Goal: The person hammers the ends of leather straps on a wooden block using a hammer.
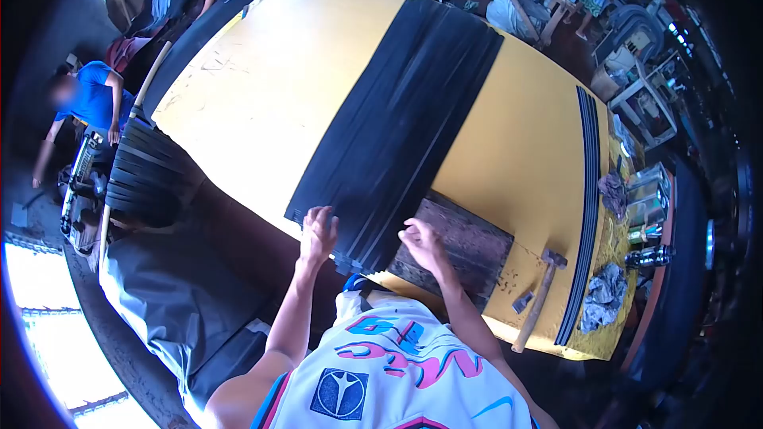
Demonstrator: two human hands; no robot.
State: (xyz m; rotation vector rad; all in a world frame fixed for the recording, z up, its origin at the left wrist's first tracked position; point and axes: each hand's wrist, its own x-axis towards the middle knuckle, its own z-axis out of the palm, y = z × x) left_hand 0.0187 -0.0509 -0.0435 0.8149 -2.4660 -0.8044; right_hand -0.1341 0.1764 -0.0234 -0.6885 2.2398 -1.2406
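Observation:
A wide band of long black strips (389, 119), lying side by side, runs across the yellow table (524, 143) from its far edge to the near edge in front of me. My left hand (319, 237) is at the near left corner of the strips, its fingers loosely bent and apart. At the right edge of the band is my right hand (424, 243), fingers slightly curled with the thumb apart from them. Beneath the right hand, a dark wooden board (469, 238) lies on the table, partly covered by the strips. The near strip ends are uneven.
On the right lie a hammer (542, 294), a small metal piece (522, 301), a narrow row of black strips (589, 183) and a crumpled grey rag (606, 298). More black strips (147, 171) hang over a rail at left. A person in blue (99, 95) is beyond it.

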